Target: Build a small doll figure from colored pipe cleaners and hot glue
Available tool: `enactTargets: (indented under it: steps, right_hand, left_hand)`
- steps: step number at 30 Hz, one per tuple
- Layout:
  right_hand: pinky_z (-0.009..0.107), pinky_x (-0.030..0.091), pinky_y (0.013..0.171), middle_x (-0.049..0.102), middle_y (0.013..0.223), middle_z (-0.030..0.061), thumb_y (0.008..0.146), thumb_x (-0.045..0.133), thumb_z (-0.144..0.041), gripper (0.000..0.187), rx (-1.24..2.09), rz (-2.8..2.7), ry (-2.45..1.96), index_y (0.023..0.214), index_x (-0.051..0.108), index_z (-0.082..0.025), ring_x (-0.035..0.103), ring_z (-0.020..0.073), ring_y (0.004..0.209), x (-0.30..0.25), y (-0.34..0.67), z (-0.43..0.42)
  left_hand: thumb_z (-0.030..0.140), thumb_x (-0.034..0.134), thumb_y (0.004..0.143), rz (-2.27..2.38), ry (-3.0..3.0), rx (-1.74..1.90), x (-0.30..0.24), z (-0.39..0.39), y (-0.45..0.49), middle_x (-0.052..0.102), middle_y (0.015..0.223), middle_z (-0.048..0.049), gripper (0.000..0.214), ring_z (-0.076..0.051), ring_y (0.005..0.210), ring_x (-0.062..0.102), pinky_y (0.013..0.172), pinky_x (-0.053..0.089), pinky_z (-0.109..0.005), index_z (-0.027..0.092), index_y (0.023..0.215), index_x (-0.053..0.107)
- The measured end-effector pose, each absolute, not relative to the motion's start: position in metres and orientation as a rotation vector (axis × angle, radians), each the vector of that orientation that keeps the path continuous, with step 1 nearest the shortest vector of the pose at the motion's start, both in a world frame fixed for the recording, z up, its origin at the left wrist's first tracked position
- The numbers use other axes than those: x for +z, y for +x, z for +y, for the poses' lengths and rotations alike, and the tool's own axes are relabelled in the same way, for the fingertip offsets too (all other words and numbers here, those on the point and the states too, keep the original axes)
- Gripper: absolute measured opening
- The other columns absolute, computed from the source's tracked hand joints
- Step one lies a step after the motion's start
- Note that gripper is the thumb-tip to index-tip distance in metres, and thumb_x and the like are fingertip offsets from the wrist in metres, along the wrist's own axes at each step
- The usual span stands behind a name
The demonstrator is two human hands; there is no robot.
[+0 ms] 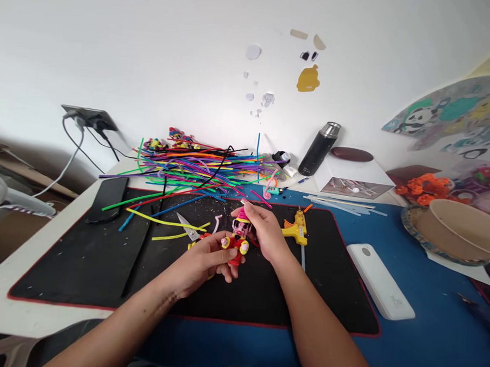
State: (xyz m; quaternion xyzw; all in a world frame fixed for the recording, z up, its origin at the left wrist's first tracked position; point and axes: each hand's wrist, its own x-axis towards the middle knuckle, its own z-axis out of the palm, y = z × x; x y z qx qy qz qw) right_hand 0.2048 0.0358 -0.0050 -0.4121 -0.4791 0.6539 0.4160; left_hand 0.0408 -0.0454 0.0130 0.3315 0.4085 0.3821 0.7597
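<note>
A small doll [236, 251] made of pipe cleaners, with a red body, yellow cuffs, a dark-marked face and a pink hat, is held upright over the black mat. My left hand [207, 255] closes round its body, thumb in front. At the hat, my right hand [265, 230] pinches near the top; a small whitish bit shows by the thumb tip, too small to name. Scissors [188, 227] lie open behind my left hand, their handles partly hidden. To the right of my right hand lies a yellow hot glue gun [296, 229].
Behind the mat [82, 268] lies a pile of coloured pipe cleaners [197, 165], with several finished figures [177, 137]. A phone [108, 199] lies left. Farther right are a black flask [320, 149], glue sticks [345, 205], a white power bank [381, 281] and a bowl [462, 231].
</note>
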Motion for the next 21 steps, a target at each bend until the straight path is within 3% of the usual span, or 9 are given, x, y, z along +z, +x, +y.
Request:
enactTargets:
  steps: [6,9,12,15,21]
  right_hand:
    - [0.023,0.03,0.044,0.062,0.066,0.0026,0.079,0.078,-0.076,0.059,1.652,-1.131,-1.041,0.084,0.083,-0.018,0.049,0.0112,0.05,-0.004,0.204,0.037]
    - [0.022,0.03,0.044,0.062,0.065,0.0024,0.075,0.08,-0.078,0.061,1.652,-1.083,-1.068,0.084,0.084,-0.018,0.048,0.0107,0.05,-0.002,0.205,0.037]
    - [0.022,0.031,0.044,0.062,0.065,0.0022,0.072,0.083,-0.077,0.06,1.662,-1.059,-1.093,0.084,0.084,-0.018,0.05,0.0108,0.051,-0.001,0.205,0.036]
    - [0.022,0.03,0.043,0.063,0.065,0.0025,0.072,0.082,-0.079,0.061,1.661,-1.076,-1.093,0.083,0.084,-0.018,0.05,0.0112,0.051,0.0,0.204,0.035]
    - [0.023,0.035,0.045,0.066,0.068,0.0037,0.075,0.081,-0.076,0.059,1.656,-1.089,-1.089,0.084,0.085,-0.018,0.053,0.0125,0.054,-0.01,0.202,0.037]
  left_hand:
    - [0.052,0.086,0.081,1.003,0.978,0.75,0.022,-0.049,0.025,0.074,0.095,-0.0077,0.051,-0.019,0.074,0.069,0.067,0.057,-0.03,0.017,0.113,0.069]
    - [0.057,0.078,0.085,1.234,1.213,0.746,0.041,-0.046,-0.014,0.076,0.11,-0.0085,0.056,-0.019,0.076,0.066,0.068,0.053,-0.031,0.021,0.126,0.069]
    - [0.06,0.068,0.087,1.725,1.515,0.796,0.062,-0.042,-0.068,0.073,0.089,-0.0046,0.043,-0.021,0.076,0.061,0.067,0.046,-0.03,0.02,0.101,0.072]
    - [0.059,0.059,0.09,2.168,1.651,0.513,0.068,-0.043,-0.111,0.067,0.072,-0.0004,0.038,-0.022,0.067,0.057,0.064,0.037,-0.03,0.022,0.091,0.069]
    - [0.066,0.061,0.088,2.2,1.724,0.038,0.023,-0.061,-0.142,0.071,0.071,-0.005,0.042,-0.029,0.068,0.063,0.062,0.029,-0.032,0.025,0.08,0.065]
